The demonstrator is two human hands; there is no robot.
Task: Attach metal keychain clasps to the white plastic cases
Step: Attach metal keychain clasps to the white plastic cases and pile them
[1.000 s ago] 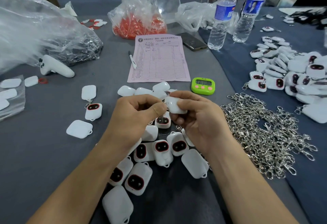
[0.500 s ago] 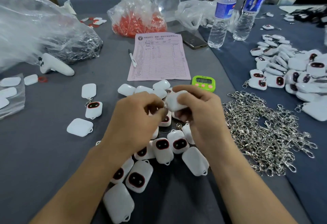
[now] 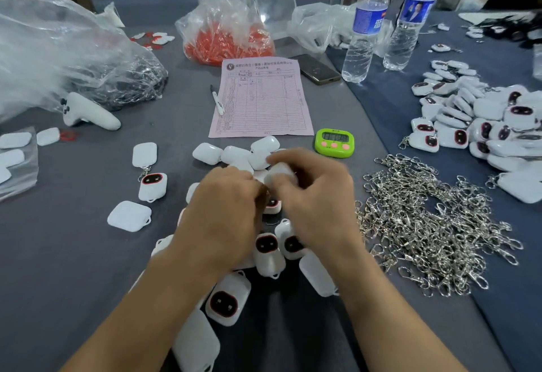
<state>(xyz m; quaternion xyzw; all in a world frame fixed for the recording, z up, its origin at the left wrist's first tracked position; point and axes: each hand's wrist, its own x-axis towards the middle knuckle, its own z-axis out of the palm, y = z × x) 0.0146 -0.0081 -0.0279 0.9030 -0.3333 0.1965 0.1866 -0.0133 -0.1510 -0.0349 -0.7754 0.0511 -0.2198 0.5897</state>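
Observation:
My right hand (image 3: 316, 198) grips a white plastic case (image 3: 280, 173) just above the table's middle. My left hand (image 3: 225, 210) is pressed against it, fingertips pinched at the case's edge; whatever they pinch is hidden and blurred. Under both hands lies a cluster of white cases (image 3: 268, 250), some showing red-ringed dark faces. A heap of metal keychain clasps (image 3: 425, 225) spreads to the right of my right hand. Further right is a pile of cases with clasps (image 3: 481, 125).
A pink form (image 3: 261, 98) with a pen, a green timer (image 3: 334, 142), a phone, two water bottles (image 3: 366, 28), a bag of orange parts (image 3: 225, 37), a large clear bag (image 3: 58, 57) and a white controller (image 3: 88, 112) lie behind. Loose cases (image 3: 129, 216) lie left.
Both hands have drawn closer together and turned slightly. The case is now more covered by my right fingers. The view has shifted a little.

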